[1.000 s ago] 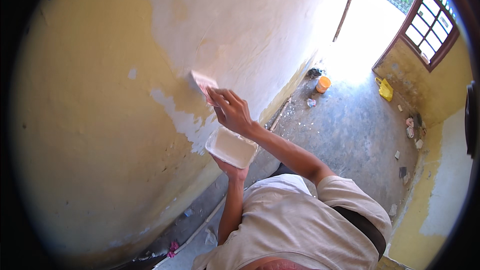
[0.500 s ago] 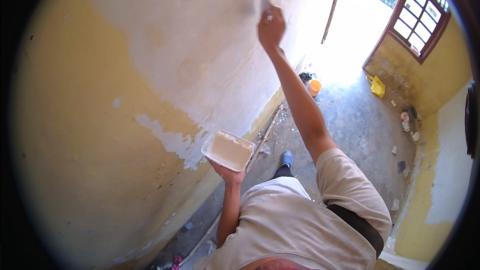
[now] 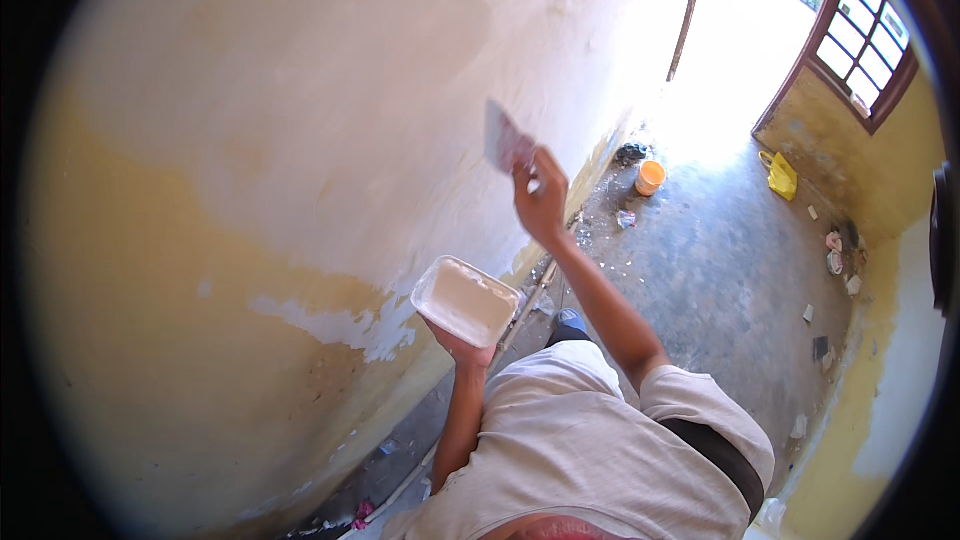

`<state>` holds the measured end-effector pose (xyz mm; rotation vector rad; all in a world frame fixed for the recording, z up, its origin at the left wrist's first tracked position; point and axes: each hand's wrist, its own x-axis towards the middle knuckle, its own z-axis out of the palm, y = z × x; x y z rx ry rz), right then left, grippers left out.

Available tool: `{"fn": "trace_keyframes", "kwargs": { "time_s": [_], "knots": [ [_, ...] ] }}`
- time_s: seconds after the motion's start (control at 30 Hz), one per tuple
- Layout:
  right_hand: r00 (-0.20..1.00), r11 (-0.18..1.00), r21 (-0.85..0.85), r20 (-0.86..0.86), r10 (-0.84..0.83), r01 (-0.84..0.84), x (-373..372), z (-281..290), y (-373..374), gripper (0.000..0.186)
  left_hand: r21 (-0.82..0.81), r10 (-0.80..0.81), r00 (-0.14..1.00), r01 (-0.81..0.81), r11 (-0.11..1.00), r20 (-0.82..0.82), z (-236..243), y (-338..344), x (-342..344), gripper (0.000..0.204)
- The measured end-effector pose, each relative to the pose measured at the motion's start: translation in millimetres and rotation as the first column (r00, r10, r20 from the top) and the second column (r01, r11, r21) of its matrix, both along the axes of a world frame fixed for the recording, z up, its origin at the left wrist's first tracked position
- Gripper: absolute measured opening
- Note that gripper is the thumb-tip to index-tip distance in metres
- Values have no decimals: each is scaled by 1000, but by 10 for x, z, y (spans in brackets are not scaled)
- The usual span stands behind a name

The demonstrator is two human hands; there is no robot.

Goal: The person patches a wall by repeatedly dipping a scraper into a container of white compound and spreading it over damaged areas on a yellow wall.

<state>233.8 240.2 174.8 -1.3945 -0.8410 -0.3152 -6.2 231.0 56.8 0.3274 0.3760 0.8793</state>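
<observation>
My left hand [image 3: 462, 347] holds up a white rectangular tub [image 3: 466, 302] from below, close to the wall. Smooth off-white paste fills part of it, and smears of the same paste coat its rim. In my right hand [image 3: 541, 202] is a flat putty knife [image 3: 506, 136], pinched between thumb and fingers, its broad blade pointing up and left. The blade is slightly blurred; whether it touches the wall I cannot tell. Pale filler covers the upper part of the yellow wall [image 3: 130, 270], with a ragged whitish patch [image 3: 330, 325] lower down.
An orange bucket [image 3: 650, 178] stands by the wall's foot, near a bright open doorway. A yellow plastic bag [image 3: 780, 176] lies below the paned window [image 3: 868, 40]. Scraps litter the floor's right edge, and a long pole [image 3: 530, 300] runs along the wall base.
My right hand has come down from high on the wall with the putty knife, toward the tub. The left hand keeps the tub at nearly the same place. The view has shifted slightly.
</observation>
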Motion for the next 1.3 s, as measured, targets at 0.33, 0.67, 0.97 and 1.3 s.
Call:
{"fn": "trace_keyframes", "kwargs": {
  "time_s": [0.33, 0.67, 0.97, 1.3],
  "knots": [
    [954, 969, 225, 254, -160, 103, 688, 1245, 766, 28, 42, 12, 998, -9, 999, -68, -217, 257, 532, 70],
    [884, 901, 0, 191, 427, -435, 240, -36, -45, 26, 59, 28, 1000, -28, 998, -5, 47, 129, 1277, 72],
    [882, 704, -531, -304, 360, -470, 850, -426, -829, 14, -43, -91, 995, 90, 995, -34, 27, 14, 1853, 74],
    [510, 755, -153, -818, 266, -638, 1145, -629, -990, 25, -99, -256, 959, 268, 958, 117, 67, 64, 2147, 78]
  ]
}}
